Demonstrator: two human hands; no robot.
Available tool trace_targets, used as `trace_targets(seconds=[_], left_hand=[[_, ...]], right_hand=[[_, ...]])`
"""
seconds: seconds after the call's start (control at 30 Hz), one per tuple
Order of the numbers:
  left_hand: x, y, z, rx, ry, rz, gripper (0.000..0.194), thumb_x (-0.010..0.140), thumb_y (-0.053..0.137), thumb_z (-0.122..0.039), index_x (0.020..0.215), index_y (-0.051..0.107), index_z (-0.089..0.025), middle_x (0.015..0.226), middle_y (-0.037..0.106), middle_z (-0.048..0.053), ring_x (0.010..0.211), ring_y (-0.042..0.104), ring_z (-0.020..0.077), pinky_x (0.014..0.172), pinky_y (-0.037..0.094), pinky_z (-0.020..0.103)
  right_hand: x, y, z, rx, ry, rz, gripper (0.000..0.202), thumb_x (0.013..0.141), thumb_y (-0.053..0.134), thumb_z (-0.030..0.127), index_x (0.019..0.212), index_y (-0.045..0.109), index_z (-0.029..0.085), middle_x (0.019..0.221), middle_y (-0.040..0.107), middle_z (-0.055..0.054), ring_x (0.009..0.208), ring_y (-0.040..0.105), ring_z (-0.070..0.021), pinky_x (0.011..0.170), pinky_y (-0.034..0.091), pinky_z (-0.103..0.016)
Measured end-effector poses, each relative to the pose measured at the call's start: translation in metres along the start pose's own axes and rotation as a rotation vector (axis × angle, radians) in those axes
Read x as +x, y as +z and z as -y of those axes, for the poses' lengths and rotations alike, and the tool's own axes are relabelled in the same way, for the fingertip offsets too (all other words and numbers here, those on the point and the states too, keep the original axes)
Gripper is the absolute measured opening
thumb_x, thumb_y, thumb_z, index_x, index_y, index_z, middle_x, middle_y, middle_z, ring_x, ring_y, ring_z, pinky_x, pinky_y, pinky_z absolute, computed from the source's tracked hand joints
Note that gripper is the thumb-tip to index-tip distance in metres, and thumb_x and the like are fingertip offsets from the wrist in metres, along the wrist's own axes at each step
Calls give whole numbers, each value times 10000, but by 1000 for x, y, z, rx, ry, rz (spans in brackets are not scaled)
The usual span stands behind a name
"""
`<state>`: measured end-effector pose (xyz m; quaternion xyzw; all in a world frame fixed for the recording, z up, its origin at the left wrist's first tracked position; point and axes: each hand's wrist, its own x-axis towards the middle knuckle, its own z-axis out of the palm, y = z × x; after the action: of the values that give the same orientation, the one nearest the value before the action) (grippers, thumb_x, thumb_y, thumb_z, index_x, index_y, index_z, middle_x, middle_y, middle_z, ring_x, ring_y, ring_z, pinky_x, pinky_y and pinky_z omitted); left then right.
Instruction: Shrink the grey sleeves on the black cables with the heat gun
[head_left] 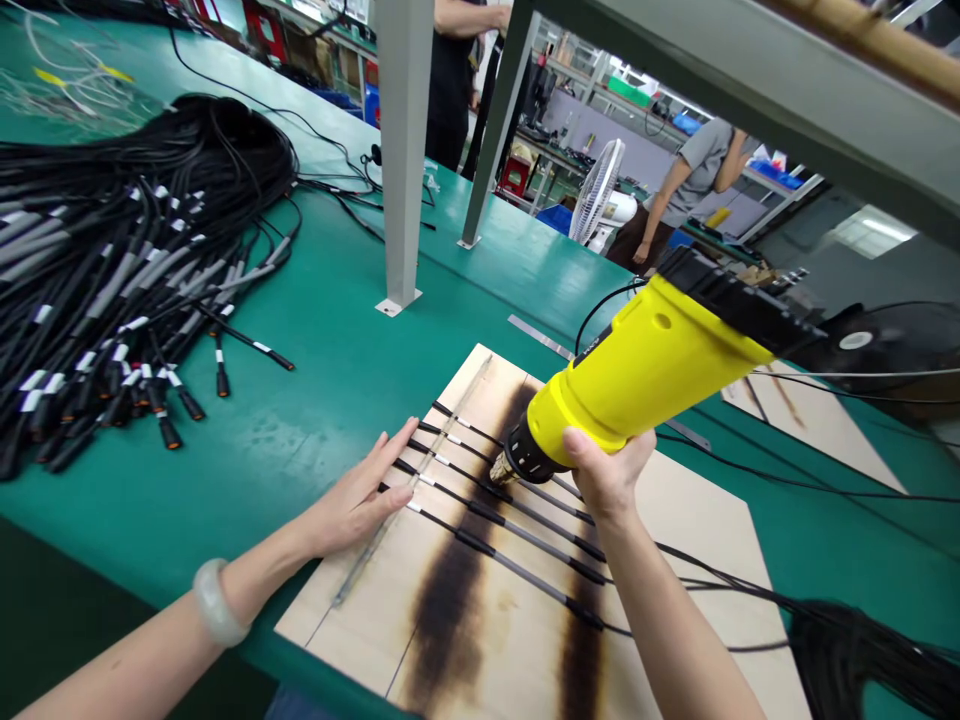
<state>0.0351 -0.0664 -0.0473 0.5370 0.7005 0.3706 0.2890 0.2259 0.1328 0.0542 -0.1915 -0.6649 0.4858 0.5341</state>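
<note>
Cables (528,576) are lying aligned, heating seemingly unfinished, right hand (613,480) gripping a heat gun (645,370) toward eight o'clock, left hand (356,508) resting outstretched.

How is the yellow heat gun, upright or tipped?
Tipped: the right hand holds the heat gun slanting, its nozzle low over the cables.

The yellow heat gun (652,370) hid most fingers of the right hand (611,478), and the print on its label (592,347) was too small to read. The right forearm (667,600) covered stretches of the cables (525,575); the picture's bottom edge cut off the wooden board (697,490), the left edge a black bundle (217,150)
</note>
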Motion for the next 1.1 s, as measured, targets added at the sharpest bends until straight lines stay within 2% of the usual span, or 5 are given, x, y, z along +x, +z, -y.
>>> trace_targets(seconds=[0.17, 0.4, 0.6, 0.87, 1.1], left_hand=[[1, 0, 0, -12, 6, 12, 800, 861, 283, -705, 1500, 86, -267, 1560, 109, 27, 1414, 89, 348, 1135, 165, 519], [3, 1, 9, 39, 32, 25, 808, 864, 272, -703, 1501, 60, -254, 1556, 115, 39, 1407, 96, 359, 1110, 263, 501], [2, 3, 11, 32, 23, 18, 809, 855, 265, -717, 1500, 57, -275, 1554, 105, 20, 1405, 83, 356, 1124, 210, 521], [3, -1, 3, 28, 7, 36, 841, 840, 280, -734, 1500, 73, -255, 1553, 108, 32, 1404, 89, 366, 1117, 223, 532], [3, -4, -4, 12, -25, 69, 903, 807, 249, -778, 1504, 57, -236, 1557, 80, 32, 1405, 50, 372, 1128, 181, 539]], right_hand=[[-8, 0, 3, 2, -36, 14, 518, 609, 812, 330, 1056, 608, 167, 913, 692, -91, 774, 677, -239, 725, 587, -386], [-16, -2, 7, -57, -79, 4, 588, 610, 817, 328, 1133, 583, 197, 1000, 676, -95, 1002, 640, -293, 855, 559, -439], [-26, -4, 10, -48, -44, 51, 583, 654, 790, 322, 1181, 560, 231, 952, 682, -78, 965, 658, -292, 819, 574, -455], [-28, -1, 13, -93, -50, 99, 558, 693, 745, 420, 1195, 562, 260, 996, 674, -79, 977, 653, -286, 819, 578, -460], [-30, -1, 14, -98, -74, 101, 566, 687, 757, 383, 1199, 555, 252, 1018, 672, -88, 979, 648, -286, 833, 565, -481]])
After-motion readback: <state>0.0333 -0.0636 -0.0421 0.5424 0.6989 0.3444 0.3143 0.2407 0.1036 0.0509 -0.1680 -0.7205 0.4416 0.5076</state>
